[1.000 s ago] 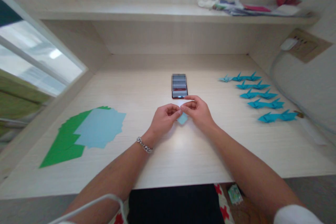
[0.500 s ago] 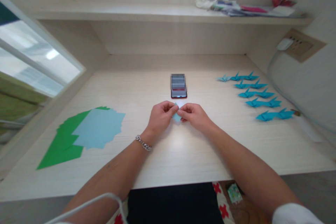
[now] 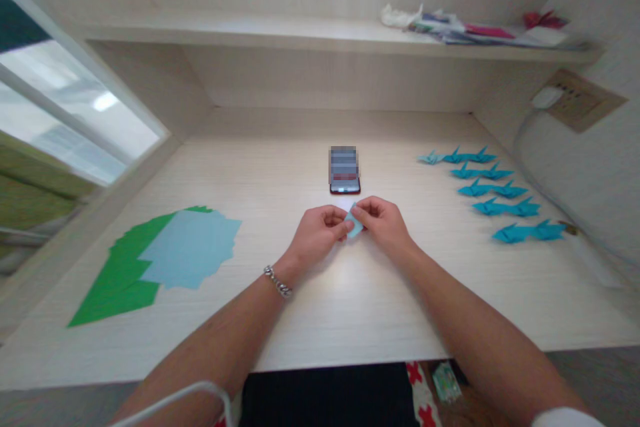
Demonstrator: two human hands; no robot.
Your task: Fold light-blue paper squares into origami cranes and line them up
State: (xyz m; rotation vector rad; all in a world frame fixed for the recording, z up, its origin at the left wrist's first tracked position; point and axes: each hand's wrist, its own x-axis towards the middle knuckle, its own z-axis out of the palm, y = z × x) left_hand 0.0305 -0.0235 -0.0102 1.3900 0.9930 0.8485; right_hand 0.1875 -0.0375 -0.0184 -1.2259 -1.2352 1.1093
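A small folded piece of light blue paper [image 3: 355,224] is pinched between both hands, just in front of the phone. My left hand [image 3: 324,229], with a chain bracelet at its wrist, is closed on the paper's left edge. My right hand [image 3: 383,219] grips its upper right side, thumb on top. Fingers partly cover the paper, so its exact fold is hidden. At the right stand several folded blue paper cranes [image 3: 493,190] in short rows, one of them paler. Fanned light blue sheets [image 3: 193,250] lie over green sheets [image 3: 115,287] at the left.
A phone [image 3: 345,170] lies mid-desk with its screen lit. Along the right wall a white cable [image 3: 520,140] runs from a plug in the socket [image 3: 580,100]. Papers [image 3: 480,32] rest on the shelf above. A pale cable loops at the lower left.
Both hands have shifted slightly with the folded paper, which is now tilted and shows more of its face. The camera view has also moved a little.
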